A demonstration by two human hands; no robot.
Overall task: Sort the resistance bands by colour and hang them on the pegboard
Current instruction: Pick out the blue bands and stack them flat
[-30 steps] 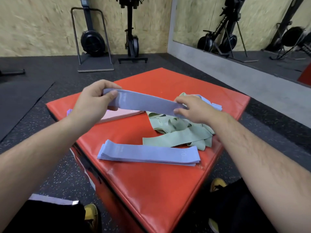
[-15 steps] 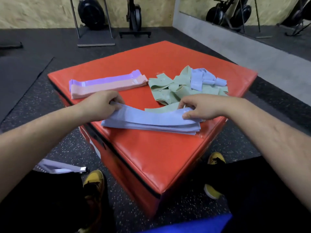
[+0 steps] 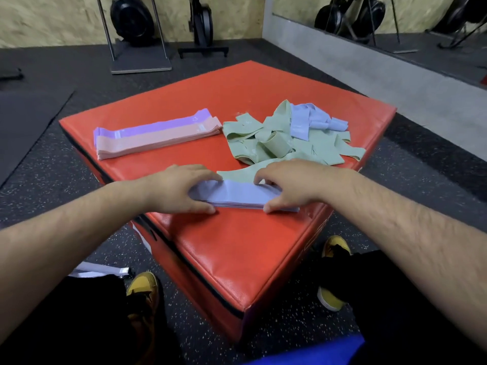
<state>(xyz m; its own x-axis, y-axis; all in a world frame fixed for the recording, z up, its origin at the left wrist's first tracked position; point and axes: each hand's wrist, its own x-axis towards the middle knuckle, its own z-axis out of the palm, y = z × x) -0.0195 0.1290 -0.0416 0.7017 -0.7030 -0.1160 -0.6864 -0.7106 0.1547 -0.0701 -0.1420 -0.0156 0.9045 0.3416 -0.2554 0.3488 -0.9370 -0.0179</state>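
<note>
Head view: near the front of the red padded box (image 3: 237, 246), the blue stack (image 3: 237, 194) is pinched at each end between thumb and fingers by the left hand (image 3: 179, 189) and the right hand (image 3: 292, 185), probably to square its edges. The pink stack (image 3: 158, 142) and purple stack (image 3: 158, 127) are parked far left. The green heap (image 3: 276, 143) lies unsorted on the right. Small white tags can be seen but not read.

view: head-worn | facing: forward-down | range: close above red box (image 3: 237, 248)

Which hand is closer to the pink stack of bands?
The left. The left hand holds the left end of the blue stack, just in front of the pink stack; the right hand holds its other end, farther right.
</note>
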